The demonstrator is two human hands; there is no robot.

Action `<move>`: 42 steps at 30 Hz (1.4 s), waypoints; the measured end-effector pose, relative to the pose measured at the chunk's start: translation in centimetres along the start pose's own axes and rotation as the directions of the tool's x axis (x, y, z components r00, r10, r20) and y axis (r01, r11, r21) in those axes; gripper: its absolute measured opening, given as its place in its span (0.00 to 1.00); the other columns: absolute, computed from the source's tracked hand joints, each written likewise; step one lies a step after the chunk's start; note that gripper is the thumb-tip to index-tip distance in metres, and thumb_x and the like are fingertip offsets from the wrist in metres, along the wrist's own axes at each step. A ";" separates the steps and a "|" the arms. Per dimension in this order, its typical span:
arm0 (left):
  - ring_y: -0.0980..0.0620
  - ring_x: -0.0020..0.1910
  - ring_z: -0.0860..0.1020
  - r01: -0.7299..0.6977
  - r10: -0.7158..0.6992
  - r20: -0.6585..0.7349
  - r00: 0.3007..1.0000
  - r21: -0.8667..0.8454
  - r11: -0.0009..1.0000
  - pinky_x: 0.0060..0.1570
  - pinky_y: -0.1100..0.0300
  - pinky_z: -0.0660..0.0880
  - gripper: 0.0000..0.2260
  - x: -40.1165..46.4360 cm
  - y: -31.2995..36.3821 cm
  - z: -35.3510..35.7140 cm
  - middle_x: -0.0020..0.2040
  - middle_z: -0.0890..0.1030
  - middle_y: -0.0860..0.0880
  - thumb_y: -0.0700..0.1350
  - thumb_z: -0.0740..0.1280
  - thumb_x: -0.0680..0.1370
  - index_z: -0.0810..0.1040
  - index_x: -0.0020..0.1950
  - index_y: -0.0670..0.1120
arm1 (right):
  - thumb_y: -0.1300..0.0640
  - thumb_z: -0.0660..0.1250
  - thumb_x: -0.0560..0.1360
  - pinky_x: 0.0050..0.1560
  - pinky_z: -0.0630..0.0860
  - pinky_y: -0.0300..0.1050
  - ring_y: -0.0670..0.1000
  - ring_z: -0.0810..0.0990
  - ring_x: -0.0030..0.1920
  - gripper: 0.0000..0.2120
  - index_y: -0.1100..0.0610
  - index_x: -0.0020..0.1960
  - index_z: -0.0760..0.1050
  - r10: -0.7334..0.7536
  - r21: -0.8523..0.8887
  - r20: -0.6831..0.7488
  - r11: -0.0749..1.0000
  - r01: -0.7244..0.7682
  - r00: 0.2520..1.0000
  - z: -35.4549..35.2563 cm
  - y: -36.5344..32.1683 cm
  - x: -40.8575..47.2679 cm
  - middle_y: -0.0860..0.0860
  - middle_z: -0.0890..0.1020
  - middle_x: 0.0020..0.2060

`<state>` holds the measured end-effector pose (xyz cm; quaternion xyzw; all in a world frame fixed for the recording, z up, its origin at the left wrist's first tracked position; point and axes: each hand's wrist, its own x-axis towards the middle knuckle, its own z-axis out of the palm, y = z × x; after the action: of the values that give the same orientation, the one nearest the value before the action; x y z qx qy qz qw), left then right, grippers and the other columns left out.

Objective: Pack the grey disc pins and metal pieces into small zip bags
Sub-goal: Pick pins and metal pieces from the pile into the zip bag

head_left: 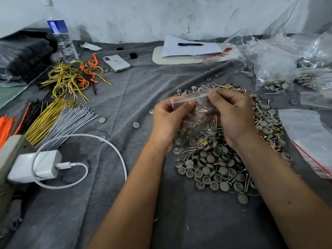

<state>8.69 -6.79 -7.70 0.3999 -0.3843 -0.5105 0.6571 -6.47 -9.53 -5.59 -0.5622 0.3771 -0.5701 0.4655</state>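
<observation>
both hands hold a small zip bag [195, 112] above the heap of disc pins [215, 169] — left hand [168, 119] and right hand [231, 114] pinching its red-striped top. thin, slippery film, bottom-heavy with parts, so the stiffer zip strip looks the safest hold.

grey disc pins [213, 169], red-striped clear zip bag [195, 106].

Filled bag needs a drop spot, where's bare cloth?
Bare grey cloth lies between the phone, the wire bundles and the disc pile; only stray discs there. More near the charger cable. Right of the pile is crowded with zip bags.
</observation>
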 end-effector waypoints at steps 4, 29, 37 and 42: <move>0.47 0.40 0.84 -0.025 0.025 0.029 0.999 0.015 1.000 0.43 0.54 0.82 0.03 0.0 0.0 -0.2 0.43 0.86 0.41 0.35 0.72 0.77 0.84 0.49 0.40 | 0.58 0.72 0.79 0.30 0.80 0.44 0.50 0.83 0.31 0.09 0.53 0.41 0.86 0.024 0.006 0.048 1.000 -0.024 0.999 0.0 0.3 0.0 0.51 0.85 0.34; 0.49 0.32 0.82 -0.006 0.008 -0.062 0.998 0.046 0.999 0.35 0.56 0.82 0.04 0.2 -0.3 0.1 0.37 0.83 0.43 0.33 0.72 0.77 0.80 0.45 0.33 | 0.59 0.73 0.78 0.40 0.84 0.54 0.54 0.84 0.37 0.08 0.50 0.41 0.85 -0.001 -0.125 0.009 0.992 0.002 1.000 0.0 1.1 0.4 0.54 0.86 0.37; 0.48 0.35 0.84 -0.006 0.006 -0.009 1.000 -0.002 1.000 0.38 0.57 0.83 0.04 0.2 -0.1 -0.1 0.39 0.85 0.41 0.36 0.75 0.74 0.83 0.45 0.36 | 0.59 0.75 0.76 0.42 0.85 0.50 0.54 0.88 0.43 0.04 0.53 0.42 0.87 0.121 -0.046 0.139 0.992 -0.116 0.983 -0.4 0.7 0.6 0.53 0.88 0.41; 0.50 0.31 0.82 0.038 -0.039 -0.068 0.997 -0.010 0.999 0.33 0.58 0.82 0.06 0.3 -0.1 -0.2 0.38 0.84 0.42 0.38 0.76 0.73 0.82 0.44 0.35 | 0.61 0.75 0.76 0.37 0.83 0.46 0.53 0.85 0.36 0.05 0.54 0.42 0.85 0.076 -0.028 0.039 0.997 -0.075 0.996 -0.4 0.8 0.5 0.53 0.87 0.37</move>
<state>8.85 -7.09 -7.87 0.4215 -0.3518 -0.5109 0.6615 -6.73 -10.27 -6.23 -0.5650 0.3960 -0.5357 0.4868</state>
